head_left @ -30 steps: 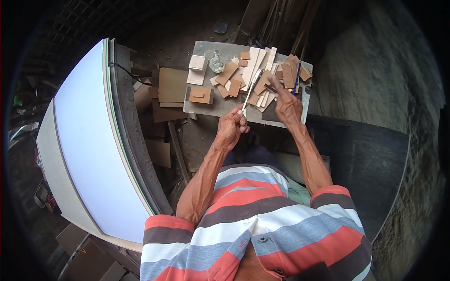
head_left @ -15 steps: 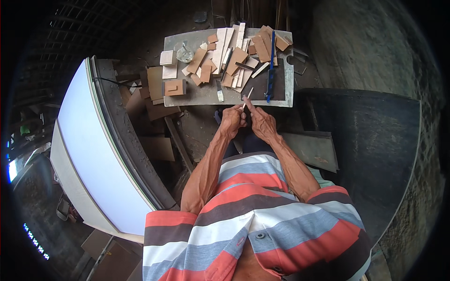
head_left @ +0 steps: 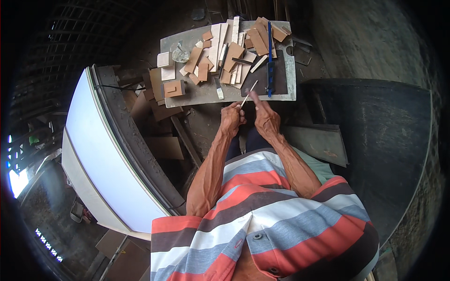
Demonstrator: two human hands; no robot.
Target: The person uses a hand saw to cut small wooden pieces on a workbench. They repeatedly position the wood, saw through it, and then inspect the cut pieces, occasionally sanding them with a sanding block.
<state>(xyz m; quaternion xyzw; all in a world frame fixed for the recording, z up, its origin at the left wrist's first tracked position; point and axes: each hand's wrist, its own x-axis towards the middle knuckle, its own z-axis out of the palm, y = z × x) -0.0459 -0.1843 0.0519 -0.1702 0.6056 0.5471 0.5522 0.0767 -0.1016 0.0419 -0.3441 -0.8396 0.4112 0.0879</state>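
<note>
A woodworking w'shop, prob. a modest one, is indicated. The desk (head_left: 199, 92) is strewn w/ many flat wood pcs (head_left: 193, 60), brown & pale, overlapped in a loose heap; a long blue tool (head_left: 270, 70) is laid at its R end, & a glass jar (head_left: 179, 54) is set at its L. Large sheets are stacked at L, a white-faced panel (head_left: 101, 145) incl.; a big dark board (head_left: 375, 126) is propped or laid at R. Offcuts (head_left: 164, 148) are scattered below, & a rough wall (head_left: 370, 40) is seen beyond.
</note>
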